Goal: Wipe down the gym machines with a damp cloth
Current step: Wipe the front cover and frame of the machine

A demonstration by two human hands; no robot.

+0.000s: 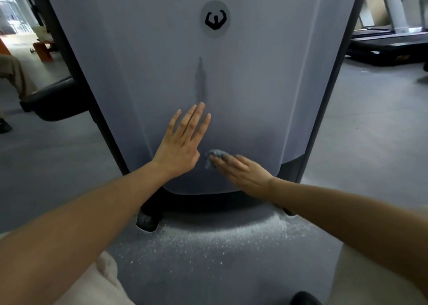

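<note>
The cloth (pixel 214 157), small and grey, lies bunched low on the machine's pale panel (pixel 254 84). The right hand (pixel 243 171) presses it there under flat, straight fingers, which are not curled round it. The left hand (pixel 183 142) rests just beside it and a little higher, palm flat on the panel, fingers straight and slightly spread, holding nothing.

The wipe looks to be partway through. A dark vertical streak (pixel 201 80) runs up the panel above the left fingertips, and I cannot tell whether it is dirt or a damp trail. The wide area up to the round logo (pixel 215 18) shows no clear wet sheen, so most of this face probably remains to be done, along with the black base and its foot (pixel 148 220). Other machines would come after.

White grit is scattered over the floor (pixel 220 246) in front of the base. A black pad (pixel 58 98) juts out at the left, and beyond it are another person's leg (pixel 14 73) and an orange bench (pixel 44 47). A treadmill (pixel 389 47) stands well apart at the right. Nothing blocks the panel except the left hand, which lies between the cloth and the streak.
</note>
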